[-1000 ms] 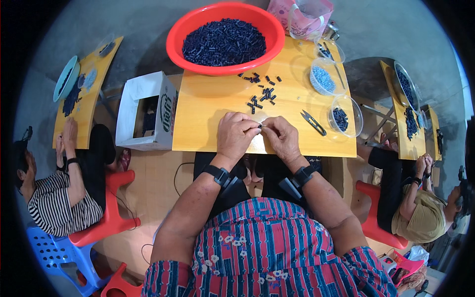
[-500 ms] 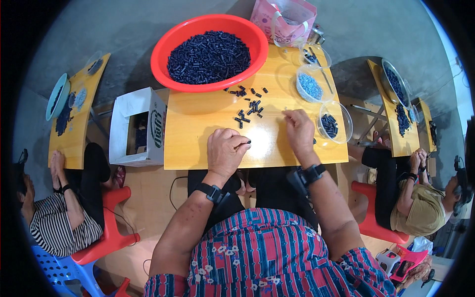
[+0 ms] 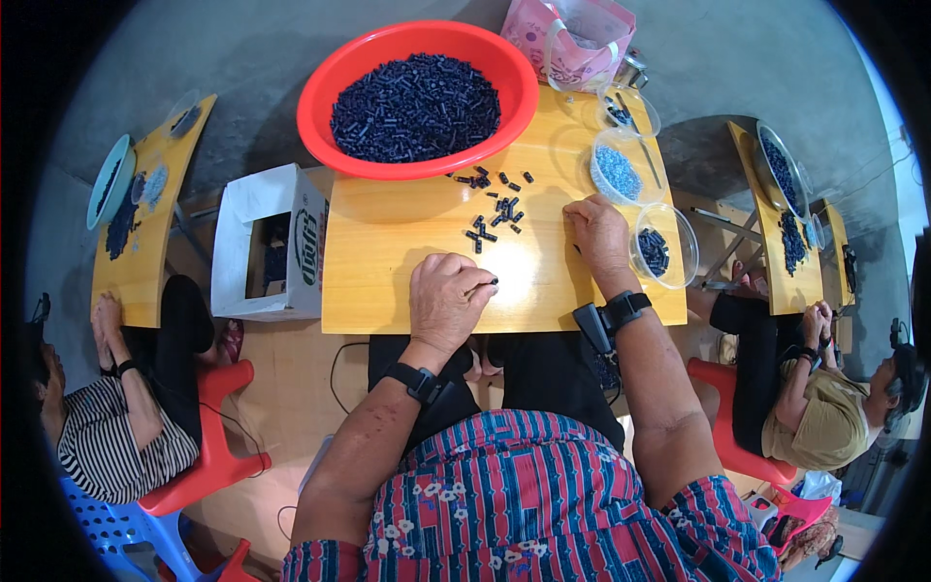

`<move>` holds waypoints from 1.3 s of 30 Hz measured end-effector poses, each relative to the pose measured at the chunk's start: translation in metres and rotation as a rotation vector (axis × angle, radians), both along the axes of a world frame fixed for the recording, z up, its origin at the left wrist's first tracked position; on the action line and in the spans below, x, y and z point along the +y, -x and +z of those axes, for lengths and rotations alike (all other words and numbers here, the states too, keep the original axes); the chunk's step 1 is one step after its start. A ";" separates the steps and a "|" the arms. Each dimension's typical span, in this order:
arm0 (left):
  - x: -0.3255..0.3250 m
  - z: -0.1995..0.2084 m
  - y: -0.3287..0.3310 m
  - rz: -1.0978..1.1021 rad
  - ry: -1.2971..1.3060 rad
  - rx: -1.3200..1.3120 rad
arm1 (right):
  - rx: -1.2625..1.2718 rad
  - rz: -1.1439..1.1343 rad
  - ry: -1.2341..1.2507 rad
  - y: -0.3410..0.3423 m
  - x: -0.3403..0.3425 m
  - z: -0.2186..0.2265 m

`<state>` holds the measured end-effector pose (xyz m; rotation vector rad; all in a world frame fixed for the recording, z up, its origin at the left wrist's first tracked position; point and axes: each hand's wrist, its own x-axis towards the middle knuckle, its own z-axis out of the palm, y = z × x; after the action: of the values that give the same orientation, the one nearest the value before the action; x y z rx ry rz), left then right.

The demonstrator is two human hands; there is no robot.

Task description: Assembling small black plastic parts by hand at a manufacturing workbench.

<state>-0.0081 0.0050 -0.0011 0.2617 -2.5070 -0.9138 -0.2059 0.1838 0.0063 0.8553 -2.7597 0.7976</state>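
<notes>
My left hand is closed in a pinch above the table's near edge. Between its thumb and forefinger is a small black tubular piece, with only its end showing. My right hand is held over the table to the right, its fingers drawn together; whatever they hold is too small or hidden to make out. A dark bit shows at its inner edge. Beyond and between the hands lies a loose group of short black tubular pieces. Close beside my right hand, a clear round tub contains more black pieces.
A big red basin heaped with dark pieces stands at the back left. Along the right edge are a tub of light-blue bits and another clear tub. A pink bag stands behind. A white carton adjoins the table's left side. Co-workers sit at both sides.
My right hand has moved slightly away from me, toward the tub of light-blue bits. My left hand keeps its pinch on the black piece. The whole view has shifted a little.
</notes>
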 end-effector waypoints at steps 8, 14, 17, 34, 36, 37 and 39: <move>-0.001 0.000 -0.002 -0.006 0.009 0.012 | 0.288 0.151 -0.400 -0.008 -0.007 0.008; -0.002 -0.005 0.000 -0.022 -0.010 0.053 | 0.046 0.186 0.105 -0.009 0.003 0.005; -0.002 -0.005 -0.001 -0.020 -0.011 0.054 | -0.414 0.258 0.415 -0.042 -0.003 0.011; 0.000 -0.008 0.000 -0.019 0.056 0.072 | -0.685 0.263 0.291 -0.082 -0.027 0.001; 0.000 -0.008 0.000 -0.019 0.059 0.063 | -0.660 0.279 0.254 -0.084 -0.028 0.005; -0.001 -0.008 0.000 -0.018 0.064 0.059 | -0.634 0.294 0.220 -0.085 -0.029 0.009; -0.001 -0.007 -0.001 -0.015 0.068 0.055 | -0.588 0.318 0.174 -0.087 -0.031 0.019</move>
<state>-0.0074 0.0038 -0.0079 0.1932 -2.4875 -0.8289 -0.1193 0.1531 0.0257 1.2001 -2.9916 1.5414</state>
